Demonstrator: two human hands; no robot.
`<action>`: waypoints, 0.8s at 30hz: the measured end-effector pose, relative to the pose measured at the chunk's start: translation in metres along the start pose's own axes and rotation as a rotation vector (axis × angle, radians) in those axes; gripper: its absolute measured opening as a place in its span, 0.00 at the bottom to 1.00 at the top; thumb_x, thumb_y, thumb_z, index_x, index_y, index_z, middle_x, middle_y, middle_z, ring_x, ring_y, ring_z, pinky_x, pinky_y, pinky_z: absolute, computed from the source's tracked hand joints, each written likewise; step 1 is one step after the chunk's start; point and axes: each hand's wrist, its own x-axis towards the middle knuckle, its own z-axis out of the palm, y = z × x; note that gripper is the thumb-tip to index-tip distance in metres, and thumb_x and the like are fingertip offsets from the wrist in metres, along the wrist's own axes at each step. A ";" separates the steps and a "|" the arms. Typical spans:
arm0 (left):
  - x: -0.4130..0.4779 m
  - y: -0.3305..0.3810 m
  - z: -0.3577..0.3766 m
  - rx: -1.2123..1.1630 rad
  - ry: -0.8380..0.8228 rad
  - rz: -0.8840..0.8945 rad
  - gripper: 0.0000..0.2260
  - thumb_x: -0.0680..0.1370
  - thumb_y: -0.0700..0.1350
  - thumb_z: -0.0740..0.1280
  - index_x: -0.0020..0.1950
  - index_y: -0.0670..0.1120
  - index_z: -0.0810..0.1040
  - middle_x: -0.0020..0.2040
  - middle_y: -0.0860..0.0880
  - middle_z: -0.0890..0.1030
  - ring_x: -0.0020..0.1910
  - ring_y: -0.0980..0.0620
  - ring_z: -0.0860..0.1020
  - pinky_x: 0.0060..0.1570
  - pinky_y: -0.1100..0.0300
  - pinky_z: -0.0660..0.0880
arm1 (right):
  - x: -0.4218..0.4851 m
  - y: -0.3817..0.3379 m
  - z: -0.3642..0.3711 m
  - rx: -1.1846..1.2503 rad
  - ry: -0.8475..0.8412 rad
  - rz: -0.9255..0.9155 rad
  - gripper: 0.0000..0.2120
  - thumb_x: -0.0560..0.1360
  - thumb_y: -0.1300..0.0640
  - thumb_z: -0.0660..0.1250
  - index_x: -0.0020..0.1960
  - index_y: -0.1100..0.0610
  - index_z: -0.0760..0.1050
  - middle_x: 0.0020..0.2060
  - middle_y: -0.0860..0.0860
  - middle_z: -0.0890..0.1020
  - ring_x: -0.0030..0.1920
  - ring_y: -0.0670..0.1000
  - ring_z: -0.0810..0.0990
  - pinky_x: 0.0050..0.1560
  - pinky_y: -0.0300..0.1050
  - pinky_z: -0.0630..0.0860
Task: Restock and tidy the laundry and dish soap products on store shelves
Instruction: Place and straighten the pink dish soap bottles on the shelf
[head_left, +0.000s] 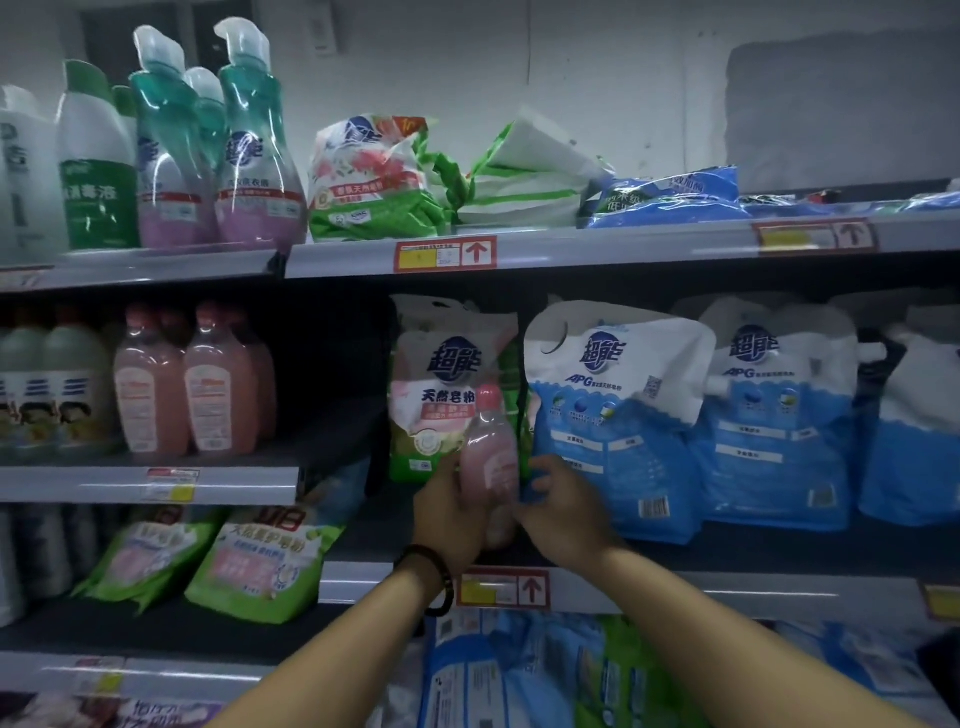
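Observation:
A pink bottle (492, 457) with a pink cap stands upright in front of the middle shelf, held between both hands. My left hand (451, 512) grips its lower left side; a dark bracelet circles that wrist. My right hand (558, 506) curls round the bottle's lower right side and base. Right behind the bottle stands a green and pink soap powder bag (441, 384). To its right is a blue and white pouch (618, 415). The matching pink bottles (187, 379) stand on the left shelf section.
More blue pouches (779, 415) fill the middle shelf (727, 551) to the right. The top shelf (571, 244) carries teal-capped bottles (249, 145), a green bag and flat blue bags. Green bags (260, 561) lie lower left. A dark gap opens beside the pink bottles.

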 end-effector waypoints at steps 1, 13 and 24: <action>0.000 0.002 -0.006 -0.018 0.017 0.001 0.19 0.73 0.46 0.79 0.62 0.51 0.79 0.54 0.52 0.87 0.49 0.61 0.83 0.42 0.73 0.76 | 0.001 -0.005 0.003 0.014 -0.038 -0.007 0.18 0.78 0.53 0.75 0.62 0.44 0.71 0.48 0.37 0.79 0.48 0.38 0.79 0.42 0.33 0.75; 0.016 0.060 -0.148 -0.362 -0.250 -0.165 0.20 0.79 0.38 0.72 0.69 0.49 0.76 0.63 0.46 0.84 0.61 0.44 0.84 0.57 0.42 0.84 | 0.031 -0.102 0.020 0.209 -0.369 -0.064 0.14 0.78 0.54 0.75 0.58 0.39 0.77 0.50 0.40 0.87 0.49 0.43 0.88 0.41 0.36 0.84; 0.056 -0.010 -0.235 0.614 -0.041 0.000 0.07 0.83 0.46 0.65 0.45 0.54 0.72 0.42 0.51 0.79 0.41 0.51 0.79 0.38 0.58 0.74 | 0.062 -0.155 0.116 0.343 -0.209 -0.041 0.20 0.77 0.56 0.77 0.67 0.52 0.75 0.59 0.49 0.85 0.59 0.52 0.85 0.61 0.56 0.84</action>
